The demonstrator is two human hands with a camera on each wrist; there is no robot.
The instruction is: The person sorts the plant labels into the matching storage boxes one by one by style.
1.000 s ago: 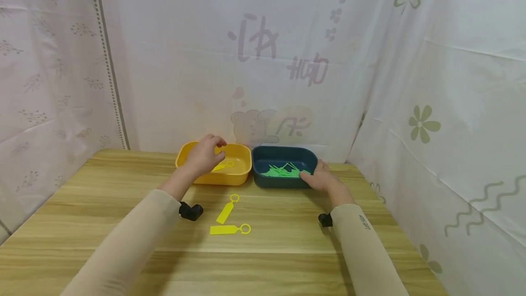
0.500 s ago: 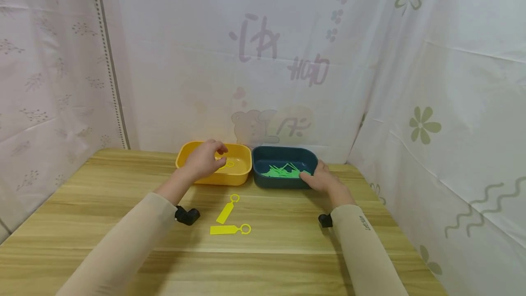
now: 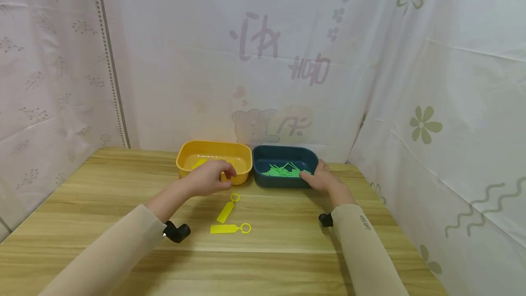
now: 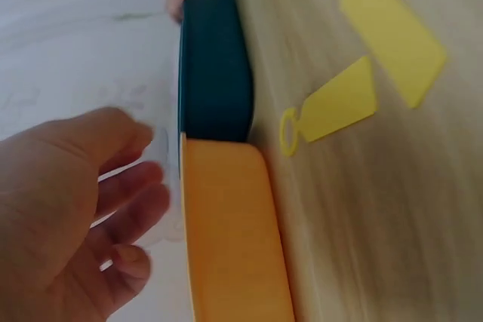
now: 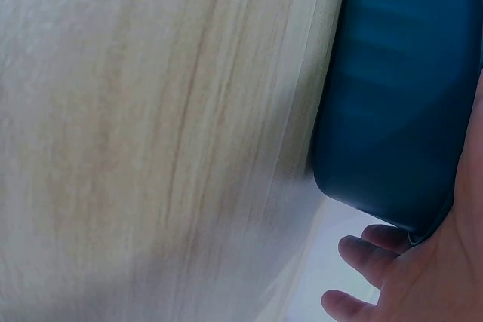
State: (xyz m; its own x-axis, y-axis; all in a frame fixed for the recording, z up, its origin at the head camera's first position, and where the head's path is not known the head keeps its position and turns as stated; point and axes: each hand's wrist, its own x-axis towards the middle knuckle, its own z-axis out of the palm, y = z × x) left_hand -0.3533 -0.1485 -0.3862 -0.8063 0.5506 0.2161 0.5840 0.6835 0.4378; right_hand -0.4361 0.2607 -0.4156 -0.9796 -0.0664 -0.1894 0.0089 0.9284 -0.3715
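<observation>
In the head view my left hand (image 3: 209, 178) hovers over the front rim of the yellow-orange plastic bin (image 3: 222, 148), fingers loosely bent, holding nothing. Yellow tags with ring ends lie inside that bin, partly hidden by the hand. Two more yellow ring tags lie on the table before it: a slanted tag (image 3: 225, 212) and a tag lying sideways (image 3: 224, 229). My right hand (image 3: 322, 180) grips the front right corner of the dark teal bin (image 3: 283, 183), thumb at the rim and fingers along the end wall. Green tags (image 3: 283, 171) are piled inside it.
Both bins stand side by side at the back of the wooden table (image 3: 263, 268), close to a printed curtain (image 3: 185, 58). More curtain hangs on the left and right. A black wrist camera (image 3: 176, 231) sits on my left wrist.
My left hand has drawn back from inside the yellow-orange bin, toward me and slightly right, uncovering more of the bin. The right hand and the two tags on the table have stayed put.
</observation>
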